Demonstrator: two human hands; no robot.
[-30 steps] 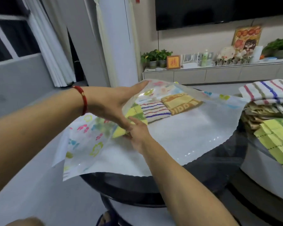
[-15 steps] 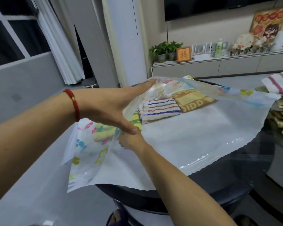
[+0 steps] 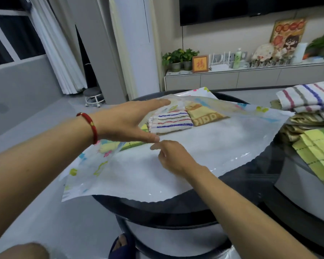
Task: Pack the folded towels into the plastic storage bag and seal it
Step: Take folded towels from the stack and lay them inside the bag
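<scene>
**Head view: three towels in, a stack waiting**

Head camera looks down on the plastic storage bag [image 3: 204,146], lying flat across the round table [image 3: 251,184]. Left hand [image 3: 127,120] is spread wide, fingers straight, over the bag's mouth; whether it presses the film is hard to say. Right hand [image 3: 173,156] hovers loosely curled just beside it, holding nothing. Inside sit a striped towel [image 3: 170,122], a yellow towel [image 3: 204,115] and a green one [image 3: 133,144] half hidden. More folded towels [image 3: 310,116] wait on the right. The risk, I'd say: slick film lets the mouth fall closed, and a hasty push could rumple the folds or shove the overhanging bag off the edge.
</scene>
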